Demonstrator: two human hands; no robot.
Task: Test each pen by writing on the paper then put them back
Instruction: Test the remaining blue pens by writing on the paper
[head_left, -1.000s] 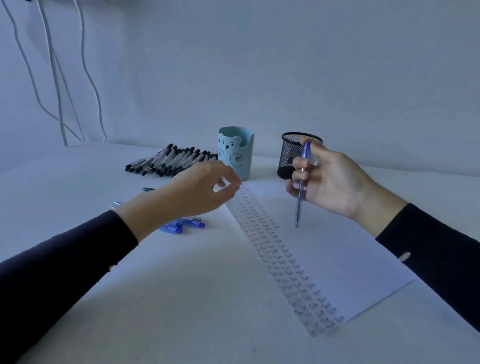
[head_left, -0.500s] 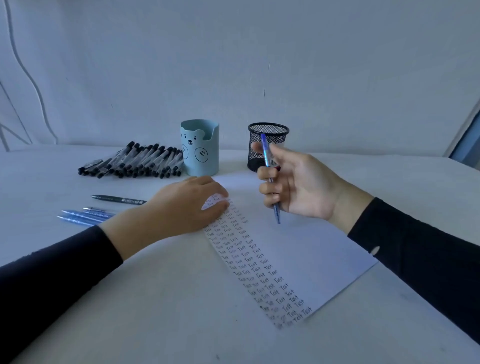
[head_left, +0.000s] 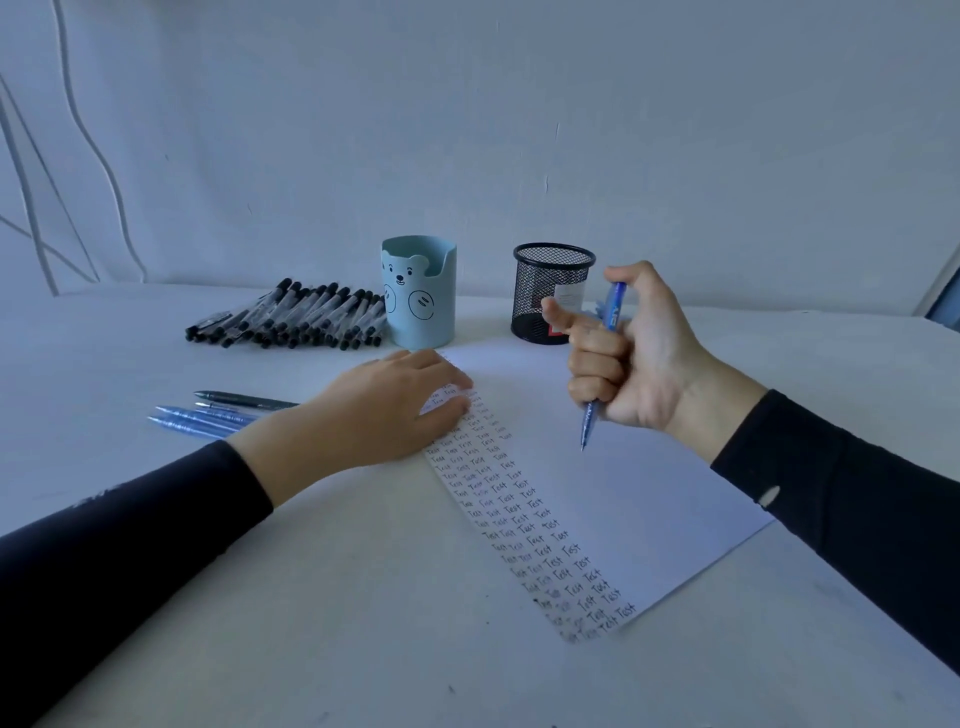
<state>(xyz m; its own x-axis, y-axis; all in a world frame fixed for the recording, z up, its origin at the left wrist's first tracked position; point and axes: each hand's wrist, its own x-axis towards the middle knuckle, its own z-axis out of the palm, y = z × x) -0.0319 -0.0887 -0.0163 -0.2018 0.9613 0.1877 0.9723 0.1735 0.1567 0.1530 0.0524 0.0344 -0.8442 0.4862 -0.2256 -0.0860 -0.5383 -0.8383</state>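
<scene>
Paper (head_left: 660, 483) on white table (head_left: 363, 613), pale wall (head_left: 519, 130)

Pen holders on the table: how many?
2. The blue bear cup stands beside the pile of black pens; the black mesh cup stands right of it, near the far edge of the paper.

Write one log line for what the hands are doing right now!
left hand: flat on paper | right hand: holds blue pen, tip down over paper | contact: unclear
</scene>
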